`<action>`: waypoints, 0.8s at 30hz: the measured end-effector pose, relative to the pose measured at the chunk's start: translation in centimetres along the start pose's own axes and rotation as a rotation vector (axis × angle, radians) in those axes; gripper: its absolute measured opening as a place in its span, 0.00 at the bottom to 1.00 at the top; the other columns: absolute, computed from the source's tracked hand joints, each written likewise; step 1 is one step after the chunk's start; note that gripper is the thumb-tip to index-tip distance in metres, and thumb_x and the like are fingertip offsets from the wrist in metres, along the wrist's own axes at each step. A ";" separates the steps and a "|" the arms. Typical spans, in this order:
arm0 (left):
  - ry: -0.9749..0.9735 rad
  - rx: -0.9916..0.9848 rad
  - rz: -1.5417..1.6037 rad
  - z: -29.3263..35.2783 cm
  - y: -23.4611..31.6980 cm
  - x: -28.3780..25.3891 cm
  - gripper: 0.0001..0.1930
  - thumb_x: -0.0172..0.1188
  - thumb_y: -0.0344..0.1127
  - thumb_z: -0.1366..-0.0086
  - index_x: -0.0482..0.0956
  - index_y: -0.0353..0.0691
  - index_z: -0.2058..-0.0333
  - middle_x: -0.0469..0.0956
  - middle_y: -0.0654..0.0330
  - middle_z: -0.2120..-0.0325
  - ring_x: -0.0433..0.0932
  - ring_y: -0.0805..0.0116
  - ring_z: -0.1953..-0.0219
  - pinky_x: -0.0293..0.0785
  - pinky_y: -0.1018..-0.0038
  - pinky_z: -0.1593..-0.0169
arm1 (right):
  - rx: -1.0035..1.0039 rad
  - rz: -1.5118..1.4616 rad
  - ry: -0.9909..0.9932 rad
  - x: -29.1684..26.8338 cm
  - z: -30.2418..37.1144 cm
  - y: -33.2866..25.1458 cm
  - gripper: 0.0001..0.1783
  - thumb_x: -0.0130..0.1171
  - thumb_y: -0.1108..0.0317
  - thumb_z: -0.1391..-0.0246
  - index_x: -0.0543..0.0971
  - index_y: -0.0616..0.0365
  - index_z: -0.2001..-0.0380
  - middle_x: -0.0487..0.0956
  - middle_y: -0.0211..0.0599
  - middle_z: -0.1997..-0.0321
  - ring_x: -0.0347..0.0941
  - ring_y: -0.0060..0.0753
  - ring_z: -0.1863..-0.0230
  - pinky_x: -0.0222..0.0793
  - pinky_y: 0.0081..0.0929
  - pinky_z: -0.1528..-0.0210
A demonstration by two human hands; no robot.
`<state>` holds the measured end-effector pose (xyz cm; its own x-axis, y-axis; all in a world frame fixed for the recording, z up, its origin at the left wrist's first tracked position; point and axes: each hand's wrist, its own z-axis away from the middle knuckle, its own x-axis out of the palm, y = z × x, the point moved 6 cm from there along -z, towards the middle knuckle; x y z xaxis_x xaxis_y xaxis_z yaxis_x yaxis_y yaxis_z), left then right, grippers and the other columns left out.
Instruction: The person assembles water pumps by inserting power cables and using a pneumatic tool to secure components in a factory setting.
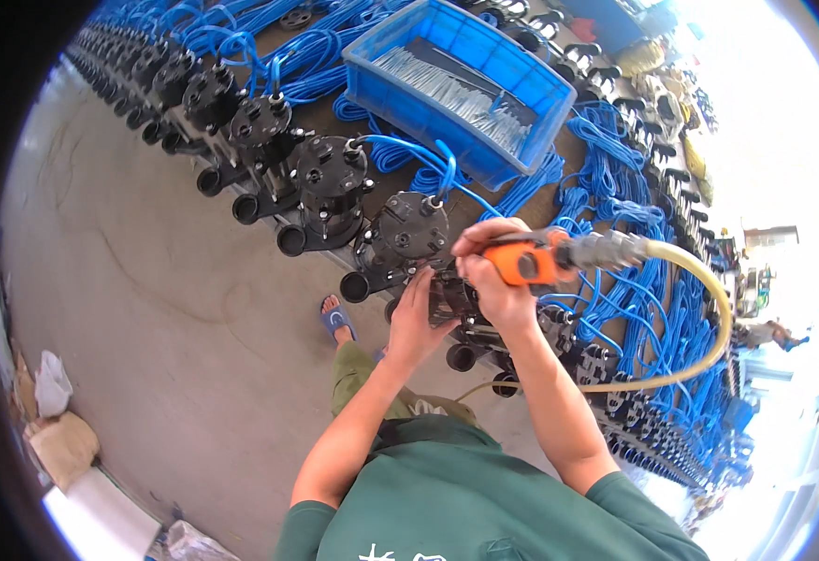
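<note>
My right hand point(498, 276) is closed around an orange air screwdriver point(526, 261), held over the row of black pumps. A grey metal fitting joins its end to a yellowish air hose point(716, 323). Just left of it, my left hand point(417, 323) rests against the side of a dark pump point(449, 297), fingers stretched and thumb apart. Both hands partly cover that pump, and the tool's tip is hidden. Beside them stands another black pump point(413, 226) with a round lid and a side spout.
More black pumps point(332, 178) line the bench edge on both sides. Behind them lie coiled blue cables point(606, 140) and a blue crate point(386, 98) of thin, pale, clear-looking pieces. The hose loops back past my right forearm. A cardboard piece point(63, 447) lies on the floor point(175, 327) at left.
</note>
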<state>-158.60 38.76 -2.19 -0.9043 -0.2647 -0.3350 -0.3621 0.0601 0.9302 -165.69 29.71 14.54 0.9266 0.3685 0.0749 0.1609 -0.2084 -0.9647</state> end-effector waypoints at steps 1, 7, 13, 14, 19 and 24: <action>0.004 -0.006 0.002 0.0 -0.4 0.2 0.50 0.78 0.31 0.59 0.61 0.35 0.36 0.70 0.43 0.41 0.72 0.43 0.41 0.73 0.59 0.41 | -0.001 -0.007 0.019 0.0 -0.2 0.4 0.13 0.57 0.82 0.52 0.77 0.65 0.61 0.81 0.39 0.64 0.80 0.26 0.64 0.78 0.25 0.61; -0.038 -0.066 -0.026 -0.3 -0.1 -0.2 0.48 0.77 0.30 0.57 0.62 0.31 0.37 0.76 0.41 0.48 0.79 0.44 0.50 0.78 0.59 0.48 | -0.095 -0.264 0.149 -0.4 -1.0 -5.1 0.19 0.57 0.78 0.55 0.75 0.65 0.55 0.82 0.44 0.61 0.77 0.26 0.70 0.75 0.23 0.68; 0.018 0.022 -0.030 -0.7 3.1 -0.2 0.41 0.79 0.35 0.54 0.68 0.26 0.43 0.83 0.46 0.59 0.84 0.51 0.59 0.79 0.64 0.56 | -0.202 -0.042 0.383 -11.1 2.0 -8.1 0.16 0.56 0.84 0.57 0.77 0.66 0.61 0.81 0.37 0.66 0.79 0.24 0.66 0.74 0.21 0.67; 0.010 0.032 -0.012 -0.7 3.6 0.0 0.41 0.79 0.35 0.54 0.69 0.27 0.43 0.83 0.46 0.60 0.84 0.52 0.59 0.79 0.65 0.57 | -0.200 -0.033 0.383 -11.2 2.3 -7.3 0.17 0.55 0.83 0.56 0.76 0.65 0.60 0.81 0.39 0.65 0.78 0.24 0.69 0.74 0.21 0.69; 0.007 0.028 0.025 -0.4 4.1 0.5 0.37 0.80 0.36 0.54 0.70 0.29 0.47 0.84 0.47 0.61 0.85 0.56 0.60 0.79 0.67 0.57 | -0.196 0.038 0.312 -10.0 3.1 -3.7 0.16 0.56 0.84 0.57 0.73 0.63 0.62 0.81 0.38 0.65 0.81 0.28 0.64 0.77 0.23 0.67; 0.052 -0.013 -0.030 -0.2 2.5 -0.5 0.41 0.80 0.37 0.55 0.69 0.29 0.44 0.84 0.48 0.60 0.85 0.56 0.59 0.79 0.67 0.55 | -0.180 -0.039 0.258 -8.4 4.6 -4.6 0.20 0.56 0.82 0.53 0.76 0.64 0.53 0.81 0.44 0.58 0.77 0.23 0.66 0.74 0.21 0.68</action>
<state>-159.06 38.87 0.35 -0.8803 -0.3154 -0.3544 -0.3851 0.0388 0.9220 -175.76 31.70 17.19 0.9704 0.1427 0.1948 0.2345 -0.3642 -0.9013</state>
